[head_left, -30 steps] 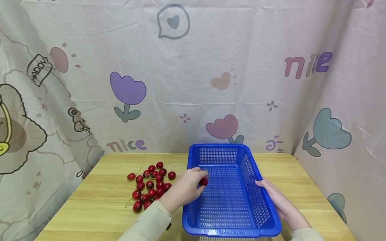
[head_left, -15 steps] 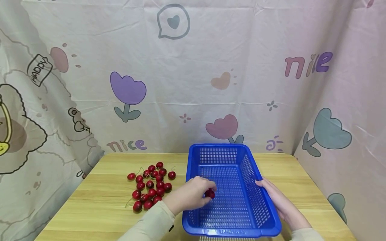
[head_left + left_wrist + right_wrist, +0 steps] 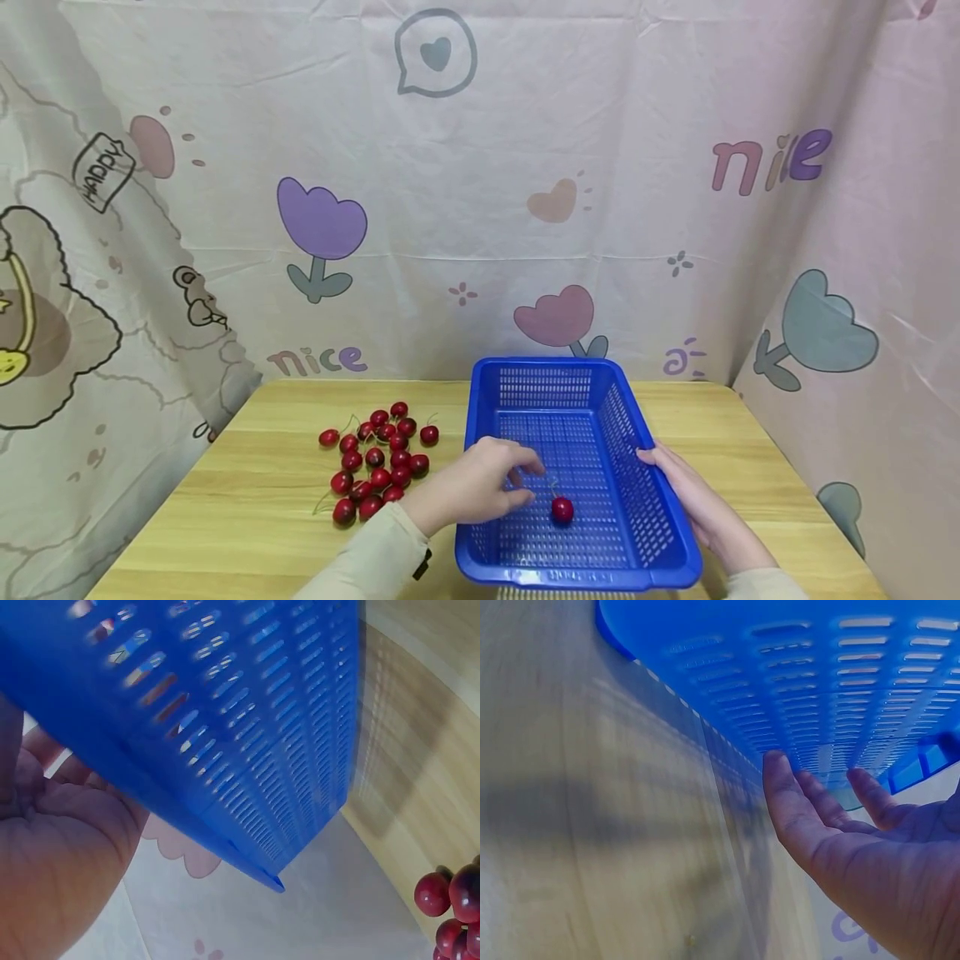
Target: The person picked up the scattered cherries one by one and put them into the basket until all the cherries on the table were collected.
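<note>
A single red cherry (image 3: 562, 510) with a stem lies on the floor of the blue plastic basket (image 3: 551, 577). My left hand (image 3: 491, 482) reaches over the basket's left rim, thumb and fingers apart with a gap between them, just left of that cherry. On the opposite side, my right hand (image 3: 678, 482) holds the right wall, thumb over the rim. From the right wrist view, its fingers (image 3: 787, 799) rest along the outside of the slotted wall. To the left of the basket, a loose group of cherries (image 3: 375, 457) lies on the wooden table.
The wooden table (image 3: 225, 517) runs back to a patterned cloth (image 3: 450, 167) that hangs behind and on both sides. Along its left side, the basket's raised rim lies under my left hand. A pale slatted thing (image 3: 562, 593) shows below the basket's front edge.
My left hand carried a cherry farther into the basket and let it go; it now lies on the basket floor. The fingers have spread. My right hand stays in place.
</note>
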Demonstrator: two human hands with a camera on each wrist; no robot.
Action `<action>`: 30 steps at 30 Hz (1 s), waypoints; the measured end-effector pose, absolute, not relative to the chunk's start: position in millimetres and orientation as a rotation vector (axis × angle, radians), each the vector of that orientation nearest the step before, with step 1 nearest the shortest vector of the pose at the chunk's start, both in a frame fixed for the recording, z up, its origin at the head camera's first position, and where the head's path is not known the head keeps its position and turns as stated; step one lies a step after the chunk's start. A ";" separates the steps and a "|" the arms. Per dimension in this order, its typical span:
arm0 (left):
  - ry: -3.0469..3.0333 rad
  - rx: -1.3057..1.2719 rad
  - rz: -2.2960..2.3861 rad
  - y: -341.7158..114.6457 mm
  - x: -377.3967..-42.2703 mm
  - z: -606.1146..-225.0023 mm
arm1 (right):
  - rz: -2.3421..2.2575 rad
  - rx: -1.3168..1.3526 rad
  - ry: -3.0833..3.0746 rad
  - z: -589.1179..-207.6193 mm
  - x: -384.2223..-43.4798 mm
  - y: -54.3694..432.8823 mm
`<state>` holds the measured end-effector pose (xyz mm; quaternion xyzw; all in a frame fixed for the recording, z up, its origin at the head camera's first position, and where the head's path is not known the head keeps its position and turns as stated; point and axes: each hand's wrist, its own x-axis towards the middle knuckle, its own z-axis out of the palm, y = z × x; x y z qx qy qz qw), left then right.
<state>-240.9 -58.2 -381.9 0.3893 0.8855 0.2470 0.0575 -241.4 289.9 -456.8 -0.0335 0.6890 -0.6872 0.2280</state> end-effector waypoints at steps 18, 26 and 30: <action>2.690 1.123 1.012 -87.6 -238.9 -380.1 | -1.884 -0.088 1.899 -455.5 -241.5 289.7; 2.718 1.087 1.156 -108.7 -236.0 -381.7 | -1.877 -0.058 1.910 -455.7 -242.4 289.5; 2.742 1.065 1.204 -116.0 -234.0 -385.2 | -1.872 -0.026 1.928 -455.5 -241.5 289.8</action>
